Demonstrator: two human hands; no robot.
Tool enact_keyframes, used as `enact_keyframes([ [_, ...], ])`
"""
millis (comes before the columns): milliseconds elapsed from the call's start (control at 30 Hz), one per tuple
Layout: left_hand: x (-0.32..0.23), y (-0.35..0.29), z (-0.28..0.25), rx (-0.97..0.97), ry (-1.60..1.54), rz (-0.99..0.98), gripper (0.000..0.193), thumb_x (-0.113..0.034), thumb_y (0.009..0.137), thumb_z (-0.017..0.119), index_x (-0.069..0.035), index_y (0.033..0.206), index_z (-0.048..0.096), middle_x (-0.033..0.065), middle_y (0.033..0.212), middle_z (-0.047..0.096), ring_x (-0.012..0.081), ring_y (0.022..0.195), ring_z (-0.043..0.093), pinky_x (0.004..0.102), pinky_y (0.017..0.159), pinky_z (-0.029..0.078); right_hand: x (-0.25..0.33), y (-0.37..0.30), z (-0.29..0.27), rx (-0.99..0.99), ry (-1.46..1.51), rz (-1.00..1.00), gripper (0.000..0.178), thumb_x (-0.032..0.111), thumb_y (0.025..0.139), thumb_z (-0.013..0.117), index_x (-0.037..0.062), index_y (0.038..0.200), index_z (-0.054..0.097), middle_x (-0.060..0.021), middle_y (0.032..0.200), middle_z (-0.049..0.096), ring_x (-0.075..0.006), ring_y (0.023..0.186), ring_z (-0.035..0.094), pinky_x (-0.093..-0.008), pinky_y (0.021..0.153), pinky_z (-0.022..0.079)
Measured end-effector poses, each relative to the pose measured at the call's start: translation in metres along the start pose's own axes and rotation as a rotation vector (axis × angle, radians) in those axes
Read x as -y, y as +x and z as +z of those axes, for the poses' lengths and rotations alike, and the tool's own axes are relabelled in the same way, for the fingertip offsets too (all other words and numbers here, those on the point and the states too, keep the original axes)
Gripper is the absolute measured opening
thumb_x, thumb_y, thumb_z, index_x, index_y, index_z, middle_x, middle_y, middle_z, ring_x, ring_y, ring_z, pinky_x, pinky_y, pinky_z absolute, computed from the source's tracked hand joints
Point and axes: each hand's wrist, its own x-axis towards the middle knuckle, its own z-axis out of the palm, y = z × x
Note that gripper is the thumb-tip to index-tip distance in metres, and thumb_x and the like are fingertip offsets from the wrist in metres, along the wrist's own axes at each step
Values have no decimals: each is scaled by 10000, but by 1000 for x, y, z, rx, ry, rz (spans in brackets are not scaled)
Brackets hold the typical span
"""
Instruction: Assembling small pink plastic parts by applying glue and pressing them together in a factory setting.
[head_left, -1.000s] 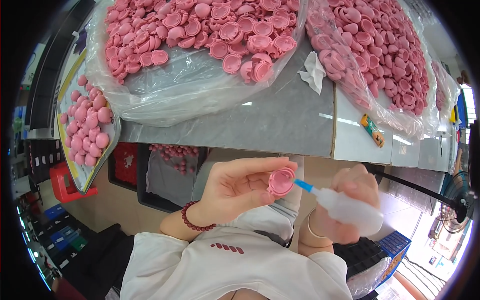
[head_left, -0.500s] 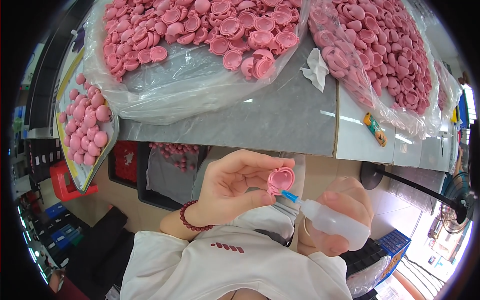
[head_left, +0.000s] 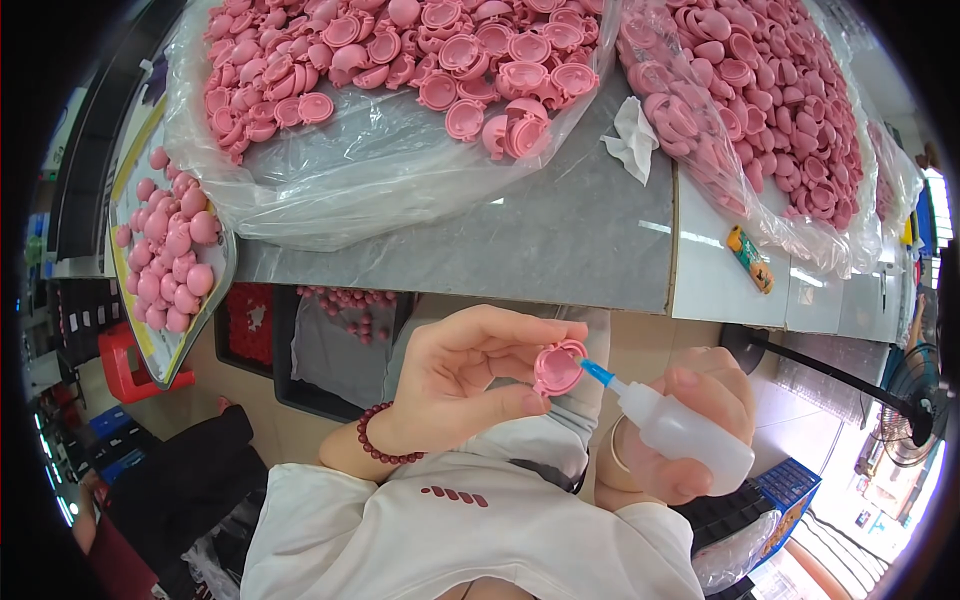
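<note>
My left hand (head_left: 465, 365) pinches a small pink plastic half shell (head_left: 558, 369) between thumb and fingers, its hollow side facing up. My right hand (head_left: 705, 405) is wrapped round a translucent white squeeze bottle (head_left: 690, 438), tilted toward the shell. The bottle's blue dispensing tip (head_left: 597, 372) is at the shell's upper right rim; whether it touches cannot be made out. Both hands are held in front of the table's near edge, above my lap.
Pink shells (head_left: 460, 55) lie heaped on a clear plastic sheet (head_left: 330, 215) on the grey table (head_left: 590, 240). A second bagged heap (head_left: 770, 110) is at right, near a crumpled tissue (head_left: 631, 140). Closed pink balls (head_left: 165, 250) fill a tray at left. A fan (head_left: 905, 415) stands right.
The bottle's blue tip has moved from the shell's lower right rim to its upper right rim. My right hand shifted slightly right with the bottle, while my left hand barely moved.
</note>
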Motion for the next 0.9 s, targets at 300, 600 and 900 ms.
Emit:
enact_keyframes([
  [300, -1, -2, -2, -26, 539, 263, 371, 85, 636, 664, 70, 978, 522, 256, 1069, 512, 269, 979, 542, 325, 802, 462, -1, -4, 5, 12, -37, -10, 642, 532, 820, 364, -78, 811, 566, -71, 553, 427, -144, 438, 375, -245, 376, 227],
  [600, 2, 3, -4, -3, 204, 213, 376, 41, 678, 640, -5, 1016, 482, 214, 1081, 529, 236, 882, 583, 309, 745, 471, -27, 3, -4, -173, -289, 216, 395, 276, 816, 501, -62, 1020, 479, -124, 842, 544, -163, 630, 502, -233, 533, 383],
  [900, 10, 5, -3, 111, -504, -95, 379, -55, 712, 660, -79, 1013, 431, 216, 1081, 522, 258, 814, 601, 343, 696, 503, -64, 18, -4, 143, -247, 571, 384, 15, 691, 636, -7, 1041, 481, -89, 1012, 551, -128, 858, 531, -220, 654, 403],
])
